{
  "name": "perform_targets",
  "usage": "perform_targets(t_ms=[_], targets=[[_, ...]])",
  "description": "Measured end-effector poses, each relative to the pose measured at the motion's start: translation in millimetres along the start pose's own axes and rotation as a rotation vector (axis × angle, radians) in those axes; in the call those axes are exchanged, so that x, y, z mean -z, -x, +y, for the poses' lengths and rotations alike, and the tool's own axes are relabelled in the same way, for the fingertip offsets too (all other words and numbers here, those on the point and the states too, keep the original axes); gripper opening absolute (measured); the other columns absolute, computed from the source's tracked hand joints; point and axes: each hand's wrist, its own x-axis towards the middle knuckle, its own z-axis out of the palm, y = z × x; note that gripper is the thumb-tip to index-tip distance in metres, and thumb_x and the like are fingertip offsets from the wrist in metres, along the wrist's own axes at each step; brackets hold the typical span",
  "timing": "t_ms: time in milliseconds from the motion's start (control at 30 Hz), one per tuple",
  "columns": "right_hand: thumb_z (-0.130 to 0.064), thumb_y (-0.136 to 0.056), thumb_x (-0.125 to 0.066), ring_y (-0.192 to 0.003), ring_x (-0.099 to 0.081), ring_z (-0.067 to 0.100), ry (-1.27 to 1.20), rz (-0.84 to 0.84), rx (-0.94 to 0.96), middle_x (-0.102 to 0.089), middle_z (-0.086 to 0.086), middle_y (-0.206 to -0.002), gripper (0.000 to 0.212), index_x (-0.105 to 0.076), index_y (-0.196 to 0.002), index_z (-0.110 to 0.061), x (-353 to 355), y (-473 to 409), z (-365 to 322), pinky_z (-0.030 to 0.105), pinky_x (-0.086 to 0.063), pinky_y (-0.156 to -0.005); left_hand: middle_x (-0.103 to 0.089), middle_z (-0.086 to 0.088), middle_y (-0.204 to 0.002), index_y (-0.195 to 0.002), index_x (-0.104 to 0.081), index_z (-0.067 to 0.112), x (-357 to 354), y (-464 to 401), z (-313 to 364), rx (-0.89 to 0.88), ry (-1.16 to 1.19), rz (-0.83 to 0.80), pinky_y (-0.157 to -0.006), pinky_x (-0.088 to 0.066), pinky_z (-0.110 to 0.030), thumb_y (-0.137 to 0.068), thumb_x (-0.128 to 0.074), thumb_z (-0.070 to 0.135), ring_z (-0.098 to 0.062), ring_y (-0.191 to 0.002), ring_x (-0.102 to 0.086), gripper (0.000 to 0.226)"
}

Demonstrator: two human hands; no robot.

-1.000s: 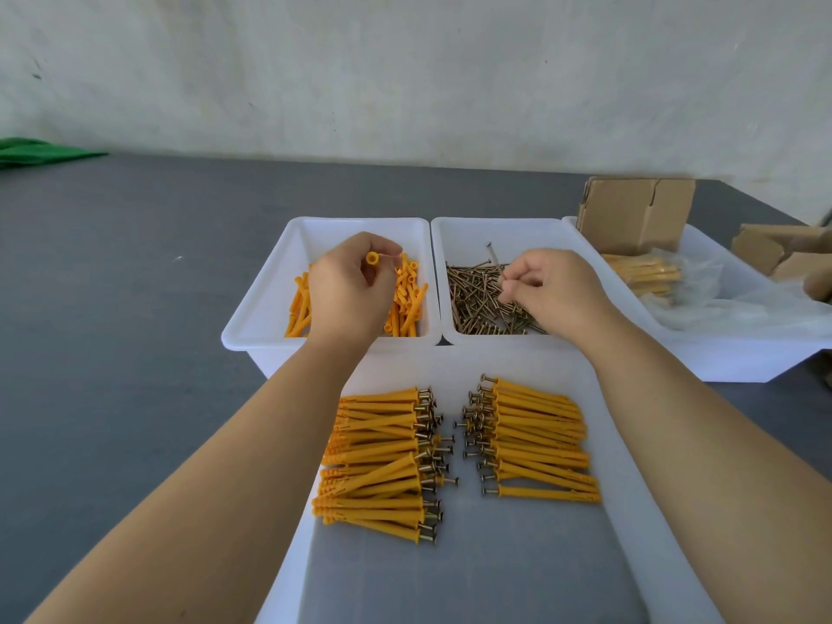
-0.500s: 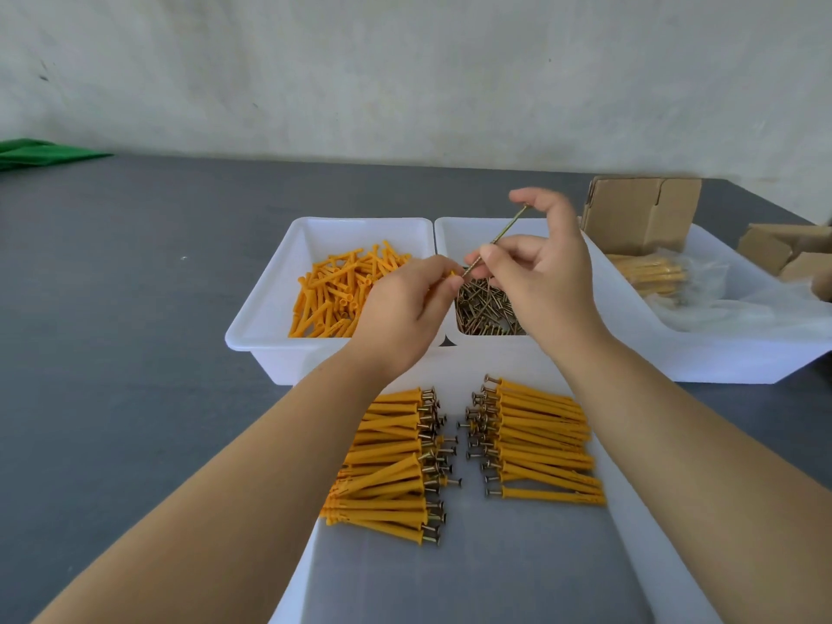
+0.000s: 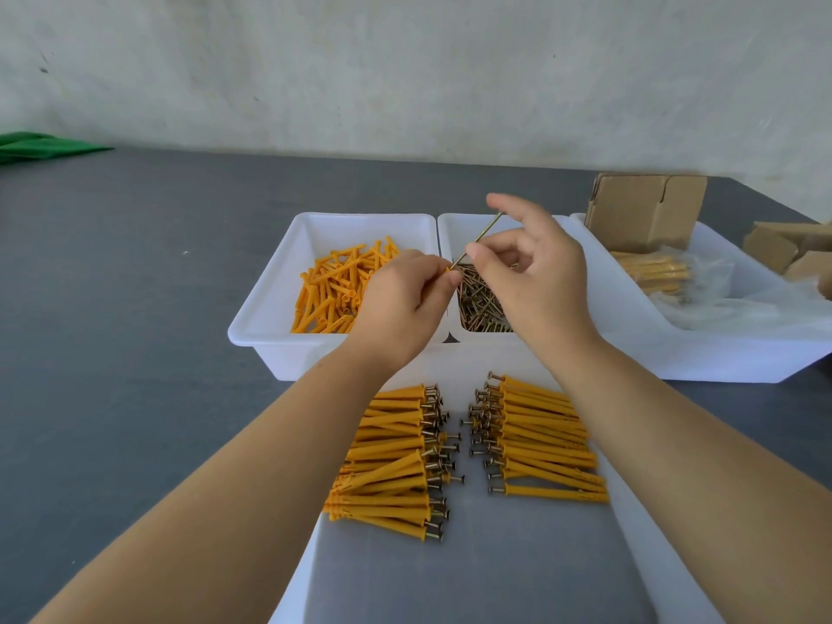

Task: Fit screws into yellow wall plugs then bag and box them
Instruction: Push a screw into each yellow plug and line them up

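The screw (image 3: 479, 240) slants up and away to the right, its tip at the mouth of the yellow plug (image 3: 451, 272), over the seam between the two bins at the table's far side. The left hand (image 3: 398, 304) pinches the plug, mostly hidden in its fingers. The right hand (image 3: 535, 272) pinches the screw mid-shaft, forefinger out by its head, so pushing home probably runs down-left along that slant.

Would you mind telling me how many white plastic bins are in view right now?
4: the plug bin at back left, the screw bin beside it, the bin with bagged sets at right, and the near tray holding the assembled plugs.
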Motion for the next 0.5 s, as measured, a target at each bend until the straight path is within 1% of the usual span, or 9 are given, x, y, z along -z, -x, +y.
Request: perform_targets(t_ms=[67,100,167,233,267,333,400,433,500], targets=[[-0.014,-0.089,-0.072,-0.080,-0.067,0.007,0.059,-0.035,0.038,-0.074,-0.006,-0.088,0.018,-0.075,-0.106,-0.016,0.7,1.1,-1.3,0.029,-0.055,-0.079,-0.045,-0.007,-0.066,-0.069,-0.056,0.005,1.7,-0.7,-0.1,-0.008,-0.010,0.015,-0.063,-0.033,-0.029,-0.097,-0.057,0.010,-0.018,-0.068,-0.040,0.029],[-0.015,-0.088,-0.072,-0.081,-0.066,0.007,0.095,-0.073,0.060,-0.073,-0.006,-0.089,0.015,-0.078,-0.102,-0.016,-0.8,3.0,-2.2,0.026,-0.054,-0.078,-0.043,-0.004,-0.065,-0.066,-0.052,0.008,2.1,-0.8,0.3,-0.012,-0.007,0.006,-0.061,-0.030,-0.027,-0.095,-0.058,0.006,-0.017,-0.068,-0.039,0.029],[-0.016,-0.087,-0.074,-0.078,-0.063,0.006,0.143,-0.145,0.072,-0.070,-0.006,-0.089,0.015,-0.078,-0.101,-0.016,-5.6,6.2,-3.8,0.017,-0.049,-0.073,-0.041,-0.003,-0.067,-0.064,-0.050,0.010,2.0,0.1,1.5,0.015,0.007,-0.012,-0.061,-0.028,-0.026,-0.087,-0.057,-0.001,-0.018,-0.070,-0.039,0.026],[-0.014,-0.085,-0.076,-0.073,-0.060,0.010,0.165,-0.196,0.077,-0.065,-0.012,-0.081,0.017,-0.077,-0.102,-0.016,-8.0,6.4,-6.1,0.014,-0.046,-0.068,-0.046,-0.006,-0.074,-0.069,-0.058,0.003,2.4,0.5,0.3,0.060,0.021,0.014,-0.060,-0.030,-0.023,-0.082,-0.053,0.002,-0.020,-0.072,-0.044,0.014],[-0.013,-0.085,-0.075,-0.071,-0.059,0.011,0.172,-0.218,0.080,-0.063,-0.015,-0.077,0.018,-0.076,-0.102,-0.017,-7.5,5.7,-6.9,0.015,-0.046,-0.066,-0.049,-0.006,-0.077,-0.076,-0.061,0.002,3.0,0.3,0.8,0.068,0.028,0.038,-0.060,-0.031,-0.021,-0.080,-0.050,0.006,-0.019,-0.072,-0.045,0.013],[-0.016,-0.086,-0.076,-0.066,-0.058,0.009,0.200,-0.257,0.087,-0.061,-0.017,-0.070,0.016,-0.076,-0.101,-0.020,-3.8,3.7,-6.5,0.014,-0.044,-0.060,-0.053,-0.004,-0.078,-0.086,-0.060,0.003,3.6,0.4,2.2,0.086,0.075,0.089,-0.061,-0.034,-0.025,-0.077,-0.044,0.012,-0.019,-0.070,-0.047,0.021],[-0.020,-0.085,-0.078,-0.059,-0.054,0.005,0.281,-0.322,0.096,-0.058,-0.019,-0.064,0.011,-0.076,-0.094,-0.024,0.4,1.9,-6.4,0.011,-0.038,-0.056,-0.053,-0.004,-0.071,-0.091,-0.053,0.005,4.0,1.1,4.0,0.114,0.127,0.162,-0.056,-0.037,-0.033,-0.079,-0.041,0.015,-0.023,-0.064,-0.050,0.020],[-0.020,-0.083,-0.078,-0.058,-0.054,0.002,0.312,-0.372,0.091,-0.058,-0.020,-0.063,0.010,-0.076,-0.091,-0.026,2.1,1.1,-7.0,0.011,-0.038,-0.057,-0.054,-0.005,-0.069,-0.091,-0.052,0.006,4.7,1.3,4.2,0.129,0.127,0.210,-0.055,-0.040,-0.037,-0.082,-0.039,0.017,-0.024,-0.064,-0.053,0.019],[-0.017,-0.081,-0.080,-0.061,-0.057,0.000,0.306,-0.481,0.062,-0.063,-0.020,-0.067,0.012,-0.075,-0.085,-0.027,5.0,-0.4,-10.3,0.013,-0.042,-0.060,-0.054,0.000,-0.069,-0.090,-0.052,0.009,7.9,-0.2,0.5,0.170,0.091,0.323,-0.056,-0.042,-0.036,-0.088,-0.038,0.022,-0.019,-0.065,-0.055,0.020]])
